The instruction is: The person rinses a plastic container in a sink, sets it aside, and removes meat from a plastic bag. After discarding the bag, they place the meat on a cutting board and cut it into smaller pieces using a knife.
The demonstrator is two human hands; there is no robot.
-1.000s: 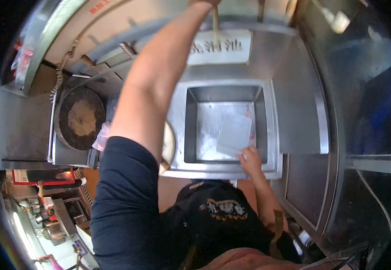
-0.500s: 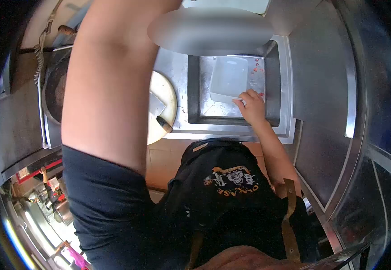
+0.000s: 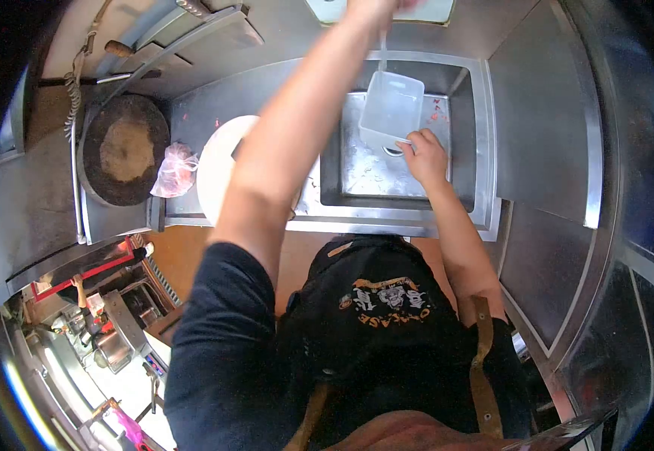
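Left hand (image 3: 379,7) is coming back into view at the top edge, and the left forearm is swinging in over the sink's far left corner; half a second ago the arm was filling much more of the left side, and now the dark wok (image 3: 125,150) and the pinkish plastic bag (image 3: 176,171) are showing clear of it. Watching remotely through the head camera, I am also noting the translucent container (image 3: 392,105) shifting toward the far wall of the steel sink (image 3: 486,143) and uncovering what I am taking for the drain (image 3: 391,152). Right hand (image 3: 424,158) is pinching the container's near rim between thumb and fingers, holding it tilted inside the basin; I am not able to tell whether its base is touching the floor. Left hand is blurring and being cut by the frame, so I cannot tell whether its fingers are spread or closed. Just below it, a thin pale streak (image 3: 383,52) is running down to the container's far edge; water or spout, I cannot tell. Small red scraps (image 3: 437,109) are lying in the basin, right of the container. Left of the sink, a round white board (image 3: 218,169) is lying partly hidden under the forearm, the bag resting between board and wok.
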